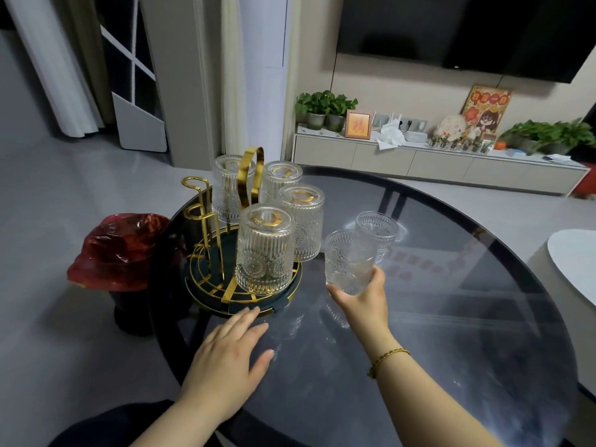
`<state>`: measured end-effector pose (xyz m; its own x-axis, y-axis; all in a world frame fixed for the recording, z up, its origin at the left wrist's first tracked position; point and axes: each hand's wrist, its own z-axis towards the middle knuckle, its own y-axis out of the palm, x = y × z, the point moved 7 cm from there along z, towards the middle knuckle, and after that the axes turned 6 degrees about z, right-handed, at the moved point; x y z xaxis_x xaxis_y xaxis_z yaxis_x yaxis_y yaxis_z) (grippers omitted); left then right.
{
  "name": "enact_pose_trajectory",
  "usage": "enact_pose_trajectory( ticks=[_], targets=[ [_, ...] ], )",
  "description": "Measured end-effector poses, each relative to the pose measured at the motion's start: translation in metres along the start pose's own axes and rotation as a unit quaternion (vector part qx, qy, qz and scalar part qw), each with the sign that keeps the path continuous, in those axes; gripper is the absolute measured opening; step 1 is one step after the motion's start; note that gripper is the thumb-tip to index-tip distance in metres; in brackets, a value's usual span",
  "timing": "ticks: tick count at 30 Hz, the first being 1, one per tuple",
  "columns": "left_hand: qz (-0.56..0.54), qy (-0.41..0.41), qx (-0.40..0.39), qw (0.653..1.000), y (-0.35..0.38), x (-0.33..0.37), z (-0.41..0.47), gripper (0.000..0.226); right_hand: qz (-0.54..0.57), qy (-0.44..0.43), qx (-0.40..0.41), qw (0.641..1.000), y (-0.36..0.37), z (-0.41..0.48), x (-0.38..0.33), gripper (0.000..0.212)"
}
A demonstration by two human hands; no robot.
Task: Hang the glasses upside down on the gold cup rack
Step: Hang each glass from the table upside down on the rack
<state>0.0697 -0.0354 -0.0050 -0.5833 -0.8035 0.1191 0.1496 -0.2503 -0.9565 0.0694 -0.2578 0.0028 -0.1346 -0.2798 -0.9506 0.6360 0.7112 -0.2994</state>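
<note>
Round dark glass table point(451, 317) seen from above, with a gold cup rack point(225, 253) standing near its left edge on a dark circular tray base point(283, 304) trimmed in gold. Four embossed clear glasses already hanging upside down on the rack: one at the front point(264, 250), one just right of it and slightly behind point(303, 221), two more at the back, to the left point(227, 185) and right point(279, 180) of the tall gold loop handle point(248, 175). Two gold hooks point(196, 201) on the rack's left side bare. Right of the rack, an upright glass point(350, 261) gripped near its bottom by the right hand point(364, 301), thumb and fingers wrapped around it, a gold bracelet point(387, 361) on the wrist. Just behind that held glass, another upright glass point(377, 232) standing on the table. In front of the rack, the left hand point(225, 359) open and flat, palm down, fingertips touching or nearly touching the tray rim, grasping nothing. Left of the rack, beyond the table edge, a dark bin with a red bag point(119, 250) on the grey floor.
</note>
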Motion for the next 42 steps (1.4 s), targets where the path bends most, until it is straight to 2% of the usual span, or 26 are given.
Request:
enact_pose_trajectory(
  ticks=[4, 8, 15, 19, 22, 25, 30, 33, 39, 42],
  targets=[
    [-0.013, -0.008, -0.017, 1.000, 0.001, -0.001, -0.001, 0.045, 0.083, -0.011, 0.020, 0.996, -0.020, -0.014, -0.015, 0.064],
    [-0.043, -0.007, 0.000, 0.999, -0.006, -0.001, -0.004, 0.045, 0.090, -0.065, 0.025, 0.993, -0.046, -0.024, -0.065, 0.064],
    [-0.148, 0.000, 0.137, 0.979, -0.046, -0.014, -0.007, 0.055, 0.011, -0.169, -0.123, 0.978, -0.063, -0.027, -0.206, 0.061],
    [-0.151, -0.016, 0.195, 0.969, -0.077, -0.032, 0.003, 0.058, -0.019, -0.192, -0.174, 0.965, -0.044, -0.018, -0.266, 0.051],
    [-0.118, -0.009, 0.195, 0.974, -0.095, -0.040, 0.014, 0.065, -0.061, -0.211, -0.210, 0.953, -0.012, -0.011, -0.299, 0.049],
    [-0.102, 0.000, 0.182, 0.978, -0.107, -0.051, 0.025, 0.068, -0.154, -0.231, -0.250, 0.928, 0.031, -0.012, -0.319, 0.054],
    [-0.030, 0.017, 0.165, 0.986, -0.120, -0.058, 0.043, 0.077, -0.289, -0.263, -0.232, 0.891, 0.090, -0.010, -0.343, 0.066],
    [-0.019, 0.024, 0.097, 0.995, -0.114, -0.058, 0.048, 0.069, -0.333, -0.259, -0.249, 0.872, 0.117, -0.009, -0.344, 0.069],
    [0.002, 0.032, 0.078, 0.996, -0.122, -0.059, 0.047, 0.062, -0.390, -0.271, -0.298, 0.828, 0.154, -0.011, -0.323, 0.071],
    [-0.004, 0.039, 0.054, 0.998, -0.122, -0.061, 0.047, 0.061, -0.381, -0.237, -0.345, 0.824, 0.171, -0.010, -0.306, 0.072]
  ],
)
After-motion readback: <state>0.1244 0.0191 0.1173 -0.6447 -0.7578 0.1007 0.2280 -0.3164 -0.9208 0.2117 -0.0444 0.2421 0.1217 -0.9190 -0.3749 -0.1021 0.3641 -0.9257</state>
